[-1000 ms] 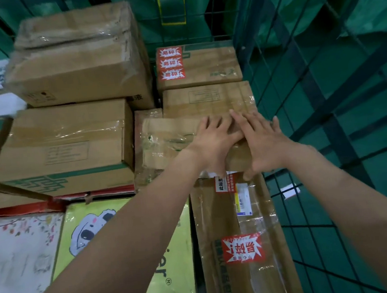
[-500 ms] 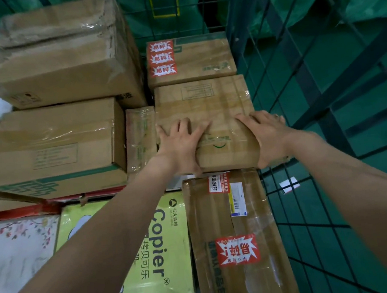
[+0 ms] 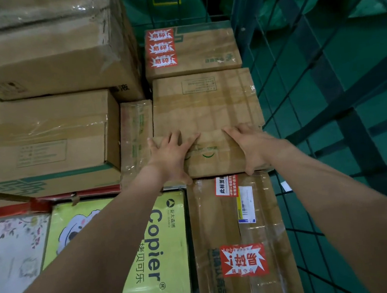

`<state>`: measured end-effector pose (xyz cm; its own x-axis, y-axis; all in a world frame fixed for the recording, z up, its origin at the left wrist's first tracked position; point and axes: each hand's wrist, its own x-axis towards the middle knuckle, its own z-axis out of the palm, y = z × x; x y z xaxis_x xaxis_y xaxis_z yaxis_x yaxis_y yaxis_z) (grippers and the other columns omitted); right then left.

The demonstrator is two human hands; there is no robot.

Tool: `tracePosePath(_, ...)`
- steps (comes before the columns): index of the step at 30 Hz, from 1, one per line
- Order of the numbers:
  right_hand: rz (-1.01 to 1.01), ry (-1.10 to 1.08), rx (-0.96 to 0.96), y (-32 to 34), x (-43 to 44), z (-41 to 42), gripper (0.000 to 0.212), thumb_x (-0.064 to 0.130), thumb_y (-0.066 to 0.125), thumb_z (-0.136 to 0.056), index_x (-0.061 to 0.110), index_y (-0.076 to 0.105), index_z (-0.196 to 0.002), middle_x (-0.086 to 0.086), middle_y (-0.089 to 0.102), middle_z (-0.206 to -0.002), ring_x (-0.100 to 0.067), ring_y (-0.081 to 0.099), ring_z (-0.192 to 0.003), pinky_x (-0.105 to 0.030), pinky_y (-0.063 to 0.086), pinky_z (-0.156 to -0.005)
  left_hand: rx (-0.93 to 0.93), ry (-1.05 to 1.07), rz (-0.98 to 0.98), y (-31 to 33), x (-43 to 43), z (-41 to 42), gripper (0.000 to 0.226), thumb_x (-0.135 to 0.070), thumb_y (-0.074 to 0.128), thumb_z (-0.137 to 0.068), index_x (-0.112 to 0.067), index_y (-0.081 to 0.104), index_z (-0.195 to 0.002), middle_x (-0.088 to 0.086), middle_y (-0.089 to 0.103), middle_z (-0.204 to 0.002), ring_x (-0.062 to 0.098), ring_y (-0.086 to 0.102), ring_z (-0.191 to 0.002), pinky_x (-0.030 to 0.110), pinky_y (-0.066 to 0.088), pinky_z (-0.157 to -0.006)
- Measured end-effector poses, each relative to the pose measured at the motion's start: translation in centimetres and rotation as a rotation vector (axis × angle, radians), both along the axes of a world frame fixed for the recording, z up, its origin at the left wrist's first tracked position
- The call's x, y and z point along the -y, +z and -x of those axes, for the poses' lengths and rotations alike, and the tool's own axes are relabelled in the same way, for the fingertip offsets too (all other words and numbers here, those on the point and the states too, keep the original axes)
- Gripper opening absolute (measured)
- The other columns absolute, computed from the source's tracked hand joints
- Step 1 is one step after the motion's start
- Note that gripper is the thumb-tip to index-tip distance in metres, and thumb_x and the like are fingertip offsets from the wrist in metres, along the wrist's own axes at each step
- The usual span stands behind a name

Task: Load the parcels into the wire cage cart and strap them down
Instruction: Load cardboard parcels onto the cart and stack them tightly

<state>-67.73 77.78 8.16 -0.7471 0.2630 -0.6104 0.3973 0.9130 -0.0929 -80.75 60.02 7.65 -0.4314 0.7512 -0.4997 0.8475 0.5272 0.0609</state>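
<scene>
A brown taped parcel [image 3: 207, 104] lies flat in the right-hand row of the wire cage cart, against the green mesh wall [image 3: 322, 119]. My left hand [image 3: 172, 155] presses its near left side with fingers spread and straight. On the near right corner my right hand [image 3: 251, 145] rests the same way, thumb down at the lower edge. Behind this parcel sits a box with three red fragile stickers [image 3: 190, 49]. In front of it lies a long taped parcel with a red sticker [image 3: 254, 223].
A large carton [image 3: 49, 54] is stacked at the back left, with another carton [image 3: 43, 142] below it. A narrow parcel [image 3: 137, 137] stands on edge beside my left hand. A yellow-green Copier box [image 3: 168, 243] and a floral box [image 3: 13, 253] lie near me.
The parcel under my hands went from tilted to lying flat on the stack. My hands, close together before, have spread apart to its near left and right sides.
</scene>
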Motion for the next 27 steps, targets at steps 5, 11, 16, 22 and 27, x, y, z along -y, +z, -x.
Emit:
tracePosePath(5, 0.034, -0.030, 0.040, -1.9, -1.5, 1.2, 0.136, 0.020, 0.089, -0.050, 0.033, -0.002, -0.149, -0.005, 0.019, -0.148, -0.028, 0.023, -0.135, -0.049, 0.037, -0.105, 0.154, 0.006, 0.015, -1.9, -0.6, 0.9, 0.121, -0.047, 0.082, -0.061, -0.045, -0.003, -0.147, -0.001, -0.002, -0.157, 0.029, -0.002, -0.145, 0.072, 0.012, -0.103)
tracePosePath(11, -0.014, -0.032, -0.072, -4.5, -0.3, 0.6, 0.099, 0.013, 0.078, -0.070, 0.022, 0.018, -0.149, -0.013, 0.014, -0.147, -0.033, 0.012, -0.138, -0.046, 0.020, -0.116, 0.309, 0.144, -0.064, -4.3, 0.3, 1.0, 0.090, -0.025, 0.070, -0.082, -0.043, 0.011, -0.148, 0.001, -0.006, -0.159, 0.031, -0.002, -0.145, 0.062, 0.020, -0.110)
tracePosePath(16, -0.066, -0.014, -0.123, -6.6, -0.1, -0.8, 0.084, 0.000, 0.070, -0.076, 0.025, 0.027, -0.143, -0.014, 0.006, -0.151, -0.037, -0.002, -0.142, -0.048, 0.015, -0.117, 0.144, 0.358, -0.362, -5.8, 1.5, 0.0, 0.071, -0.003, 0.062, -0.084, -0.019, 0.030, -0.146, 0.015, 0.019, -0.150, 0.037, 0.037, -0.128, 0.045, 0.039, -0.104)
tracePosePath(22, 0.012, -0.162, -0.277, -6.1, 0.0, -1.4, 0.069, 0.005, 0.067, -0.081, 0.018, 0.037, -0.142, -0.013, 0.018, -0.151, -0.033, 0.016, -0.141, -0.043, 0.022, -0.116, 0.239, 0.702, -0.211, -6.0, 1.1, -1.9, 0.051, -0.019, 0.051, -0.093, -0.002, 0.031, -0.137, 0.023, 0.033, -0.136, 0.042, 0.045, -0.118, 0.043, 0.041, -0.096)
tracePosePath(27, -0.094, -0.706, -0.285, -6.1, 0.6, -1.2, 0.042, 0.006, 0.056, -0.090, 0.006, 0.043, -0.130, -0.015, 0.038, -0.133, -0.031, 0.044, -0.118, -0.038, 0.044, -0.089, 0.510, 1.105, -0.030, -6.6, 0.1, -2.5, 0.064, -0.029, 0.049, -0.096, 0.000, 0.021, -0.144, 0.021, 0.031, -0.147, 0.037, 0.036, -0.132, 0.043, 0.033, -0.105)
